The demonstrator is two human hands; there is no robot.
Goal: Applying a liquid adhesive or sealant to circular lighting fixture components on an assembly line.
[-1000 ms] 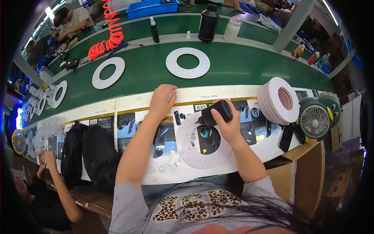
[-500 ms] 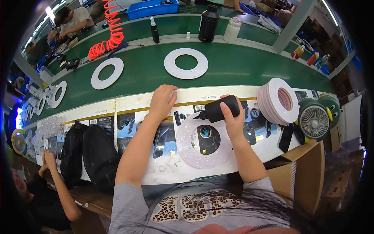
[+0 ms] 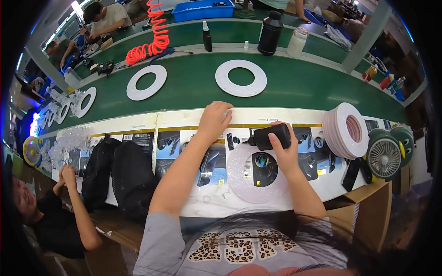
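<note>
My right hand (image 3: 284, 154) is closed around a black squeeze bottle (image 3: 267, 137) with a narrow nozzle. The bottle lies nearly level, its tip pointing left above the far left rim of a pale, speckled flat ring (image 3: 239, 181). That ring rests on the printed work surface, and the prints show through its hole. My left hand (image 3: 215, 120) is at the back edge of the surface, beyond the ring, with its fingers curled together. Whatever its fingertips may hold is too small to name. A stack of similar rings (image 3: 338, 133) stands to the right of my right hand.
White rings (image 3: 241, 87) lie on the green belt (image 3: 184, 83) beyond. Black bags (image 3: 133, 175) and clear pieces (image 3: 69, 147) are to my left. A small green fan (image 3: 384, 158) and phone (image 3: 351, 175) sit right. A person (image 3: 60, 216) sits at the left; others work behind the belt.
The whole view has shifted, so everything sits further right in the picture. The bottle tilts slightly more level, still over the ring's far left rim. My left hand stays at the back edge.
</note>
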